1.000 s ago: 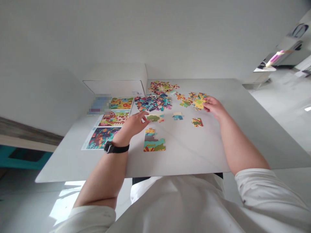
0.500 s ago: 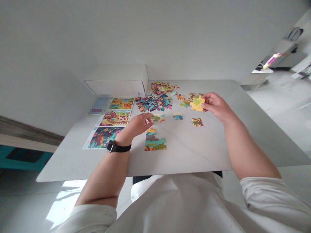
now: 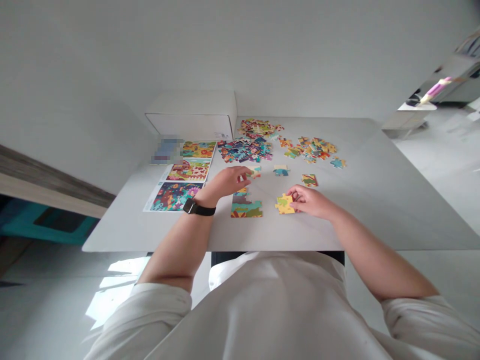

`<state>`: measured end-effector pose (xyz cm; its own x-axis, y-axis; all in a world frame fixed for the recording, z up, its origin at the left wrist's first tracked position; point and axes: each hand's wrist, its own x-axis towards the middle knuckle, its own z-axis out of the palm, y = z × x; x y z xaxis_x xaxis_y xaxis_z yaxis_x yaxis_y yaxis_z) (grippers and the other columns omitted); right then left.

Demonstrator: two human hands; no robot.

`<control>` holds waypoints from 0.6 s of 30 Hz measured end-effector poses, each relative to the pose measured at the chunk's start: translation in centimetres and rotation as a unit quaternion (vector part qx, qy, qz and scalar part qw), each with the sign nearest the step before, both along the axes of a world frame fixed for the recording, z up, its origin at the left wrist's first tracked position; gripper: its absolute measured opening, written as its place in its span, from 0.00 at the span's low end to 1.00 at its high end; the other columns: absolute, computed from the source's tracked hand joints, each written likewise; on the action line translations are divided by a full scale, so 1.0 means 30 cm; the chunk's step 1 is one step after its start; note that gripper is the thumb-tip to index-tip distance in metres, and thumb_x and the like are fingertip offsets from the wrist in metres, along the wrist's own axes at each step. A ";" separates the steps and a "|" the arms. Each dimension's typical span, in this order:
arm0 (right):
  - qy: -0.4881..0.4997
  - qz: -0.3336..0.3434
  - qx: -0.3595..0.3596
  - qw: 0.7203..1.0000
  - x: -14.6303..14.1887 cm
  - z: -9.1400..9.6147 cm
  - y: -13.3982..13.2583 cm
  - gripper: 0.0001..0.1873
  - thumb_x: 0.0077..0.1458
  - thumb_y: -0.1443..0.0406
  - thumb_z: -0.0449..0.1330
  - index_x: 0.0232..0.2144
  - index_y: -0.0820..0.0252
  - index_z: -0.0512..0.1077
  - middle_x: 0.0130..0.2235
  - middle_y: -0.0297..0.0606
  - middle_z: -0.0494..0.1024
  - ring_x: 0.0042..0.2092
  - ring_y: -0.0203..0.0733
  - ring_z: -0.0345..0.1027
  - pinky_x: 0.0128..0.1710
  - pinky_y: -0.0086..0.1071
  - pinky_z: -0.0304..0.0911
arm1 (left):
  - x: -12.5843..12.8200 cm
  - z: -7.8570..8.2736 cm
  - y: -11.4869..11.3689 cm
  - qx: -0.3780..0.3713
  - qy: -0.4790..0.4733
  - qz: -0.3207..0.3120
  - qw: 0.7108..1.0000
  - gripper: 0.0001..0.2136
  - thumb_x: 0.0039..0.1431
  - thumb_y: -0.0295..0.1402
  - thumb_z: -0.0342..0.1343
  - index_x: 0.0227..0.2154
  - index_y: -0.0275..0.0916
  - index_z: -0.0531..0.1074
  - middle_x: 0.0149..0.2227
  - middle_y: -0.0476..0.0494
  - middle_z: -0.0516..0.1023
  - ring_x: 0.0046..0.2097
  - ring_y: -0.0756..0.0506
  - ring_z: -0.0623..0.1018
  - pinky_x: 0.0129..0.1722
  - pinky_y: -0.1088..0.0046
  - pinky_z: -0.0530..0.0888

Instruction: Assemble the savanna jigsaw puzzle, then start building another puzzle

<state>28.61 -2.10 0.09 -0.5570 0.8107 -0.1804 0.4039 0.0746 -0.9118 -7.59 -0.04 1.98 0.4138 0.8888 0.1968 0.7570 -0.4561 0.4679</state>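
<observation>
In the head view, my right hand (image 3: 312, 201) pinches a yellow jigsaw puzzle piece (image 3: 284, 204) with a green patch, low over the table. To its left lies a joined puzzle section (image 3: 246, 209) showing a green crocodile. My left hand (image 3: 228, 181), with a black watch at the wrist, is just above that section, thumb and fingers apart. Its fingertips partly cover a pale green-and-cream puzzle piece (image 3: 256, 172); whether they touch it I cannot tell. A blue-and-cream piece (image 3: 281, 170) and a piece with red and green stripes (image 3: 309, 180) lie farther right.
Behind my hands are a dark, multicoloured heap of pieces (image 3: 245, 150), a lighter heap (image 3: 258, 128) and a yellowish group (image 3: 318, 148). A picture sheet (image 3: 176, 197) lies at left, before a white box (image 3: 189, 125). A single blue piece (image 3: 338, 162) sits at right.
My right hand has brought the yellow puzzle piece from the yellowish group down and left, near the joined section. My left hand stays by the pale piece. The view has shifted slightly.
</observation>
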 end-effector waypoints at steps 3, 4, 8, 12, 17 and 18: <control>-0.076 0.002 0.082 0.994 -0.024 -0.014 -0.014 0.14 0.58 0.60 0.68 0.46 0.53 0.75 0.40 0.34 0.79 0.34 0.40 0.76 0.36 0.35 0.73 | 0.010 -0.002 0.000 0.000 -0.009 -0.009 1.000 0.15 0.68 0.38 0.59 0.53 0.40 0.82 0.42 0.42 0.86 0.39 0.45 0.82 0.41 0.70 0.75; -0.103 0.004 0.127 0.987 -0.029 -0.012 -0.016 0.13 0.58 0.62 0.69 0.46 0.53 0.76 0.41 0.35 0.80 0.34 0.40 0.76 0.37 0.36 0.73 | 0.012 -0.002 -0.001 0.001 -0.011 -0.011 1.000 0.15 0.68 0.38 0.59 0.53 0.40 0.82 0.42 0.42 0.86 0.39 0.45 0.82 0.41 0.70 0.75; -0.152 0.024 0.284 0.946 -0.033 0.001 -0.027 0.13 0.59 0.63 0.72 0.46 0.53 0.79 0.49 0.42 0.81 0.45 0.47 0.80 0.49 0.41 0.75 | 0.018 -0.004 -0.006 0.008 -0.016 -0.021 1.000 0.15 0.68 0.38 0.60 0.52 0.41 0.82 0.43 0.43 0.86 0.38 0.45 0.82 0.41 0.70 0.75; -0.144 0.079 0.360 0.918 -0.016 -0.007 -0.037 0.21 0.56 0.62 0.77 0.51 0.52 0.79 0.55 0.45 0.81 0.56 0.55 0.78 0.60 0.49 0.73 | 0.020 -0.003 -0.009 0.007 -0.019 -0.029 0.999 0.14 0.67 0.38 0.60 0.52 0.42 0.82 0.42 0.43 0.86 0.38 0.45 0.82 0.41 0.71 0.75; -0.132 0.105 0.380 0.910 0.003 -0.026 -0.035 0.22 0.56 0.64 0.76 0.53 0.51 0.80 0.57 0.45 0.82 0.57 0.55 0.78 0.63 0.51 0.72 | 0.026 0.011 -0.020 -0.007 -0.024 -0.036 0.999 0.15 0.67 0.38 0.61 0.53 0.42 0.82 0.45 0.43 0.86 0.39 0.45 0.83 0.42 0.71 0.76; -0.131 0.105 0.378 0.910 0.004 -0.026 -0.034 0.21 0.57 0.64 0.76 0.52 0.50 0.81 0.56 0.45 0.82 0.57 0.55 0.78 0.63 0.52 0.73 | 0.027 0.015 -0.023 -0.010 -0.022 -0.037 0.999 0.15 0.67 0.39 0.61 0.53 0.43 0.81 0.45 0.43 0.86 0.40 0.45 0.83 0.42 0.70 0.76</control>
